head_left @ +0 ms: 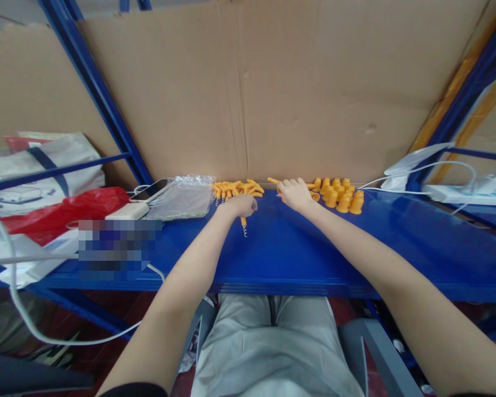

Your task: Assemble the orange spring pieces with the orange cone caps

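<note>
My left hand [245, 205] is closed around a corkscrew [243, 222], whose yellow shaft and metal spiral point down toward the table's front edge. Just behind that hand lies a row of yellow corkscrew pieces [231, 188], with several metal spirals showing at their near side. My right hand [294, 193] has its fingers curled over a yellow plastic piece [274, 180]; a bar sticks out to its left, and the rest is hidden under the hand. Right of it stand several yellow bell-shaped parts [344, 199] in rows, and a round yellow part [314, 196] lies beside my fingers.
The blue table [281, 253] backs onto a cardboard wall [306, 88]. Left are a clear plastic bag [182, 198], a red bag [86, 212], a white cloth bag [58, 176] and white cables. Blue metal posts [95, 88] frame both sides. A white power strip [471, 194] lies far right.
</note>
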A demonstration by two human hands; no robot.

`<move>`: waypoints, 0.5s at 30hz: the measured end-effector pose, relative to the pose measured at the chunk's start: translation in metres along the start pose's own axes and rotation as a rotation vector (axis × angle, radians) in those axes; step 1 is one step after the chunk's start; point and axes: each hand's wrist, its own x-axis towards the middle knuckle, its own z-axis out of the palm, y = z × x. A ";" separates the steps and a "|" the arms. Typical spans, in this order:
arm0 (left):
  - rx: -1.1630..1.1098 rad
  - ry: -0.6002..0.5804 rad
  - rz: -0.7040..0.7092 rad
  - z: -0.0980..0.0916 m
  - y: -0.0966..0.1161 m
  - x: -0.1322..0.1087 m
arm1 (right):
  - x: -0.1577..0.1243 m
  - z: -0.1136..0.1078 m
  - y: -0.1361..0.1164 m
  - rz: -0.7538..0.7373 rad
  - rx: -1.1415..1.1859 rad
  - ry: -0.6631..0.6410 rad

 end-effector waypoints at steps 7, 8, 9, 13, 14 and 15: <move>-0.008 -0.120 -0.087 -0.008 0.011 -0.009 | 0.015 0.017 -0.009 0.093 -0.030 -0.125; -0.011 -0.115 -0.084 -0.009 0.011 -0.009 | 0.015 0.020 -0.009 0.094 -0.016 -0.138; -0.006 -0.111 -0.074 -0.009 0.011 -0.010 | 0.015 0.022 -0.010 0.092 0.000 -0.157; 0.068 -0.141 -0.039 -0.009 0.009 -0.010 | 0.013 0.027 -0.006 0.082 0.097 -0.264; 0.080 -0.148 -0.033 -0.009 0.008 -0.010 | 0.012 0.027 -0.004 0.079 0.126 -0.273; 0.090 -0.152 -0.027 -0.009 0.007 -0.009 | 0.010 0.025 0.000 0.076 0.153 -0.265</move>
